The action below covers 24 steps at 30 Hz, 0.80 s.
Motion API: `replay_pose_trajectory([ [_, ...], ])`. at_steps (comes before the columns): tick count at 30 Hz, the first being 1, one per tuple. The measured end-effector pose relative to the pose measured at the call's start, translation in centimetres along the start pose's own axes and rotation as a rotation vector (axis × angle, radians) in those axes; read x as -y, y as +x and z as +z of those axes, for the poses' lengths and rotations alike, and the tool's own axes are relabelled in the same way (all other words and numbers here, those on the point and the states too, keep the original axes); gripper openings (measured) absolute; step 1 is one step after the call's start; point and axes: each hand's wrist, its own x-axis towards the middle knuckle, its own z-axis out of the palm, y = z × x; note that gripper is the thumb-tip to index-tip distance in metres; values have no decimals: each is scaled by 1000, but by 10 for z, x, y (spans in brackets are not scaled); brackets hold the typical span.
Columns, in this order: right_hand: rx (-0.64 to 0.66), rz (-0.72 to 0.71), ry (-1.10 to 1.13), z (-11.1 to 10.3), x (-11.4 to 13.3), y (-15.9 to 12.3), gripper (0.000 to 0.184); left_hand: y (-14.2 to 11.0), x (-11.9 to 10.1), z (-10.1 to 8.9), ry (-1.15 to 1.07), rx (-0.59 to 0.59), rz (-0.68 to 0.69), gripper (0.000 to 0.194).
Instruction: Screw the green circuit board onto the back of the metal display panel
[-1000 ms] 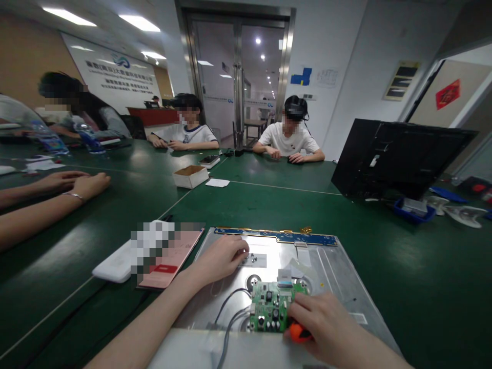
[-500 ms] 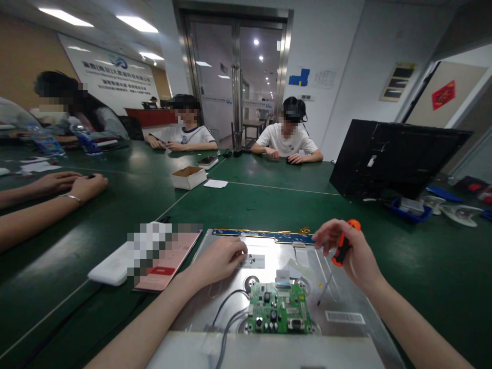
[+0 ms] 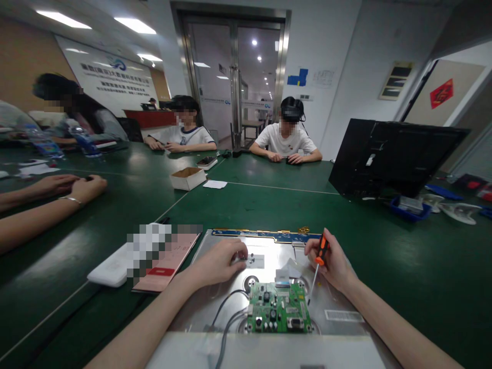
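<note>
My right hand (image 3: 335, 261) is closed on a screwdriver (image 3: 322, 249) with an orange and black handle. Its shaft slants down, the tip by the right edge of a green circuit board (image 3: 279, 307); whether it touches is unclear. That board lies on a silvery metal panel (image 3: 342, 300), with a blue circuit strip (image 3: 253, 235) along the panel's far edge. Over the panel's left part, my left hand (image 3: 223, 259) has loosely bent fingers, thumb and forefinger apart. Several small screws (image 3: 251, 259) lie right by its fingertips on a pale label.
Grey cables (image 3: 226, 328) run from the board toward me. A white device (image 3: 111, 269) and a pink booklet (image 3: 165, 271) lie left of the panel. Farther off are a small box (image 3: 188, 179), a black monitor (image 3: 395, 159) and a blue tray (image 3: 409, 209). Other people sit around the table.
My right hand has moved left and turned the screwdriver, bringing its tip closer to the green board's right edge. My left hand has stayed nearly in place beside the screws.
</note>
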Motion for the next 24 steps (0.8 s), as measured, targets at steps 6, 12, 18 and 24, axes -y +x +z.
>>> replay_pose_trajectory([
  [6,5,4,-1,-1,0,1,63,3,1,5,-59,-7,3,11],
  [12,3,2,6,0,1,1,63,2,-5,4,-174,-52,-12,13],
  [18,-2,6,20,0,1,1,62,3,-8,6,-360,60,-50,9],
  [24,-2,-2,27,1,2,1,61,2,-10,6,-555,160,-73,13],
])
